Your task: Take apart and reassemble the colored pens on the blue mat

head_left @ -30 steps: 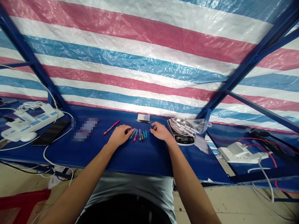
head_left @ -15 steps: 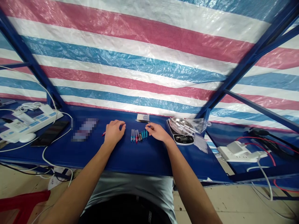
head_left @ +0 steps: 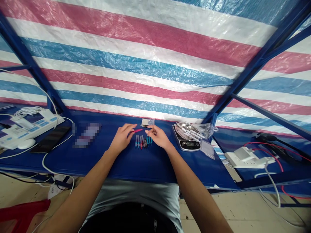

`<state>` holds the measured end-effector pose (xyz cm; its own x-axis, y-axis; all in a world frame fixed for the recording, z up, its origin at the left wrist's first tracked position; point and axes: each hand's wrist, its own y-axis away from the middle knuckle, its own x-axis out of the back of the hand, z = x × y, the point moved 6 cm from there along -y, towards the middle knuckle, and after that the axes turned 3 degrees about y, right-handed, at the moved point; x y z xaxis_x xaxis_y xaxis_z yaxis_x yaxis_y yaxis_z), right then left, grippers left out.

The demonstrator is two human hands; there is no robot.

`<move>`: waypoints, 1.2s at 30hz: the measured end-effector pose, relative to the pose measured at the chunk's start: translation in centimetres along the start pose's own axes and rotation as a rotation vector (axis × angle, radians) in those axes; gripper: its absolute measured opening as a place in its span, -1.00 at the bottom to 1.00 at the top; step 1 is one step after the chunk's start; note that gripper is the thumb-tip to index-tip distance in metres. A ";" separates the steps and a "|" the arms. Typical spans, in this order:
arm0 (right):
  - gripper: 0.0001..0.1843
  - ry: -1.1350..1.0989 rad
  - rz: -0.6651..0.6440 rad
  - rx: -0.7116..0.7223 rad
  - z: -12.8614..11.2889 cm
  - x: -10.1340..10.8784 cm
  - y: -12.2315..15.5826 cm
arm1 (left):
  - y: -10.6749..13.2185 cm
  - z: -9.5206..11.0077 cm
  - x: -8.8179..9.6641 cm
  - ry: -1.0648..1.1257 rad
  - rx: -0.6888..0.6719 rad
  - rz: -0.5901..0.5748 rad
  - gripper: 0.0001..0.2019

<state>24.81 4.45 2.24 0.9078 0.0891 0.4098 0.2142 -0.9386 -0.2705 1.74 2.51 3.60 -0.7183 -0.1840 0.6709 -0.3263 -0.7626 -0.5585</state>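
Observation:
My left hand (head_left: 121,138) is over the blue tabletop (head_left: 143,165), its fingers closed around a slim red pen (head_left: 137,130) whose end points right. My right hand (head_left: 157,136) is just across from that end, thumb and fingers drawn together; whether they pinch anything is too small to make out. Between and below the hands lies a row of short pens (head_left: 141,142) with clear, red, black and teal parts, side by side on the table. Behind them, close to my right fingertips, is a small clear packet (head_left: 147,122).
To the right, a kitchen scale (head_left: 190,145) bears a metal bowl with white sticks and a plastic bag (head_left: 206,128). A flat clear packet (head_left: 207,150) lies beside it. At left are a black phone (head_left: 51,139), a power strip (head_left: 36,127) and cables. Striped sheeting hangs behind.
The red pen, earlier left of my left hand, now sticks out to its right, in the fingers. My right hand has shifted slightly left, and the hands are closer together.

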 end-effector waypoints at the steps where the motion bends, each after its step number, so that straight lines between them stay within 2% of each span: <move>1: -0.49 -0.075 -0.053 0.008 -0.3 -0.7 0.0 | 0.0 1.2 -0.5 0.017 -0.069 -0.033 -0.58; 3: -0.54 -0.180 -0.151 0.002 -0.8 -1.6 0.1 | 0.0 2.7 -1.1 0.024 -0.137 -0.070 -0.59; 5: -0.55 -0.230 -0.160 -0.022 -0.9 -1.6 0.1 | 0.0 3.0 -1.1 0.003 -0.120 -0.045 -0.57; 8: -0.53 -0.262 -0.072 -0.082 -0.4 -0.4 0.0 | 0.0 1.6 -0.6 -0.007 -0.038 0.024 -0.60; 11: -0.52 -0.275 -0.047 -0.120 0.2 0.4 -0.1 | 0.0 -0.2 -0.1 0.052 0.063 0.044 -0.69; 14: -0.54 -0.261 -0.031 -0.125 0.3 0.9 -0.1 | 0.1 -1.2 0.3 0.144 0.150 0.070 -0.65; 19: -0.57 -0.276 -0.011 -0.124 0.2 1.2 -0.1 | 0.1 -1.3 0.0 0.293 0.219 0.077 -0.62; 25: -0.57 -0.255 -0.027 0.000 -0.3 1.2 -0.2 | 0.2 -1.6 0.0 0.339 0.251 0.072 -0.68; 31: -0.52 -0.288 -0.110 -0.129 0.3 0.6 0.1 | 0.1 -1.4 0.2 0.362 0.234 0.093 -0.69; 34: -0.55 -0.285 -0.103 -0.086 -0.1 0.9 0.1 | 0.1 -1.6 0.1 0.359 0.231 0.091 -0.68; 36: -0.47 -0.303 -0.108 -0.067 -0.3 0.9 0.1 | 0.1 -1.8 0.1 0.353 0.234 0.100 -0.67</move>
<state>25.59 4.31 2.86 0.9494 0.2746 0.1524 0.2997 -0.9373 -0.1779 0.50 3.48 2.76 -0.9185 -0.0717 0.3889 -0.1258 -0.8794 -0.4592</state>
